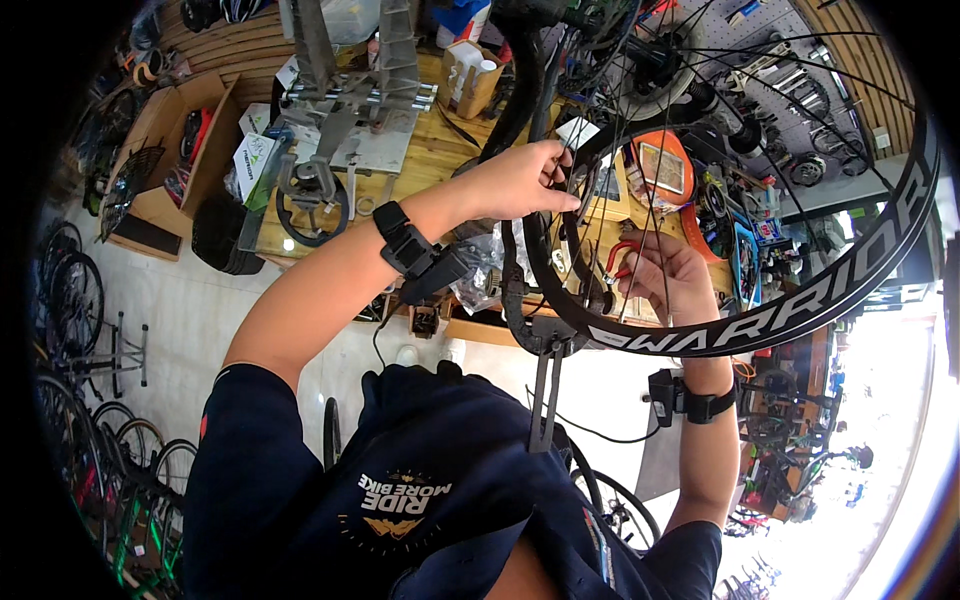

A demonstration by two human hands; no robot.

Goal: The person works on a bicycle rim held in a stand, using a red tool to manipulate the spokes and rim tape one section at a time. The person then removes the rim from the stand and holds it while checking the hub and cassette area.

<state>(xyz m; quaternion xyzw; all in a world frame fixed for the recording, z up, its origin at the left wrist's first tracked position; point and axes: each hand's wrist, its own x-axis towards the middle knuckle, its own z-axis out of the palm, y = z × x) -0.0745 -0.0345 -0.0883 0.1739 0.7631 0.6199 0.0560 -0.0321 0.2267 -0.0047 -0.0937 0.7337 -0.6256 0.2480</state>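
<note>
A black bicycle wheel [720, 343] with thin spokes is mounted upright in a dark stand [545, 340], before my chest. From the left my left hand [525, 185] reaches to the wheel's near-left side. Its fingers are curled and its thumb extends to the rim and spokes; the exact contact is partly hidden. Inside the wheel's outline, behind several spokes, my right hand [675, 275] is closed on a small red spoke wrench [616, 257]. The wrench is close to the lower left part of the rim. The hub [660, 65] shows at the upper right.
Behind the wheel is a wooden workbench [425, 150] with an orange round case [662, 168], a clear plastic bag [478, 280] and a metal stand [320, 180]. A cardboard box [160, 200] stands left. Tools hang on the pegboard [800, 60]. Bicycles line both sides. A cable hangs from each wrist strap.
</note>
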